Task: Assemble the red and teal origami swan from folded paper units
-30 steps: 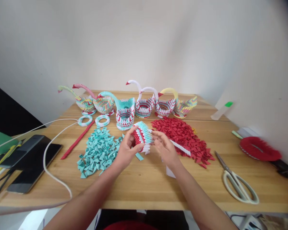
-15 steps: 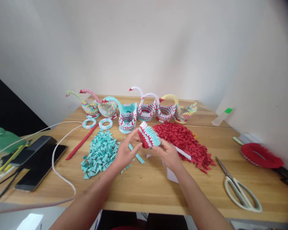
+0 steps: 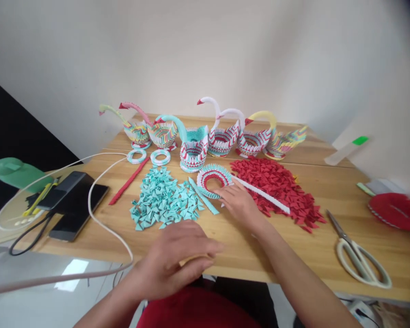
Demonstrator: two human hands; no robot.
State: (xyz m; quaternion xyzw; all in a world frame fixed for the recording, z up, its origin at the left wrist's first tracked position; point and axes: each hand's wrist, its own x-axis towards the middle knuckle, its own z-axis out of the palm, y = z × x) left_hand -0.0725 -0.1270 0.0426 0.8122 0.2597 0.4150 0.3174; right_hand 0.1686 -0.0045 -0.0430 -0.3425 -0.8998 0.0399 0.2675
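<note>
A round folded-paper bowl piece (image 3: 208,175), striped red, white and turquoise, lies on the table at the middle with its opening up. Over its front right rim reaches my right hand (image 3: 237,200), fingers stretched out and touching or almost touching it. My left hand (image 3: 179,255) is raised near the table's front edge, fingers extended and thumb apart, with nothing in it. Loose turquoise paper triangles (image 3: 164,198) lie beyond the left hand. A turquoise paper strip (image 3: 204,196) lies beside the bowl piece. Right of it, a white paper strip (image 3: 263,193) rests against red paper triangles (image 3: 276,182).
Several paper swans stand at the back, among them a turquoise one (image 3: 194,152). Two paper rings (image 3: 160,157) and a red strip (image 3: 129,181) lie left. Scissors (image 3: 355,250) and a red paper piece (image 3: 392,209) are right. A phone (image 3: 66,223) and white cable (image 3: 90,205) lie left.
The paper bowl piece, held in both hands before, now lies on the table. My left hand has come away toward me. The view has shifted.
</note>
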